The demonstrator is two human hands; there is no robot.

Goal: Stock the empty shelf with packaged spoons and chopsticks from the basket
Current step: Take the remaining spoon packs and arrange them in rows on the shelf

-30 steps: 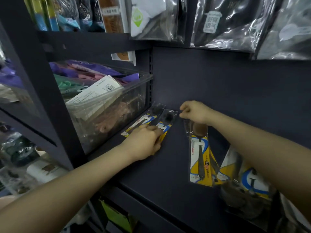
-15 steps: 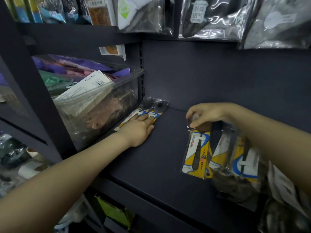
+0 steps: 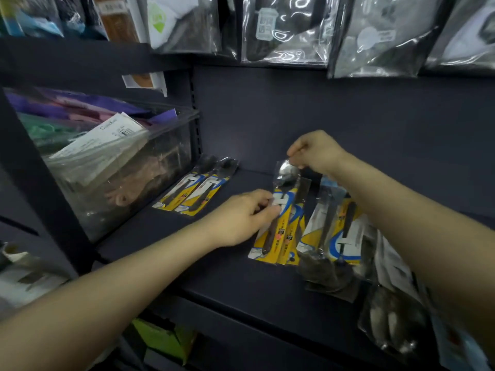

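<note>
On the dark blue-grey metal shelf (image 3: 241, 285), the right hand (image 3: 316, 153) pinches the top of a clear-and-yellow carded spoon packet (image 3: 281, 226), while the left hand (image 3: 241, 218) curls its fingers round the packet's middle edge. Two matching yellow packets (image 3: 195, 188) lie flat beside a clear plastic bin (image 3: 128, 183), well apart from the hands.

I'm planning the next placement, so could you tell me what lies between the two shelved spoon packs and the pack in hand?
Only the left hand over bare shelf, in the head view.
</note>
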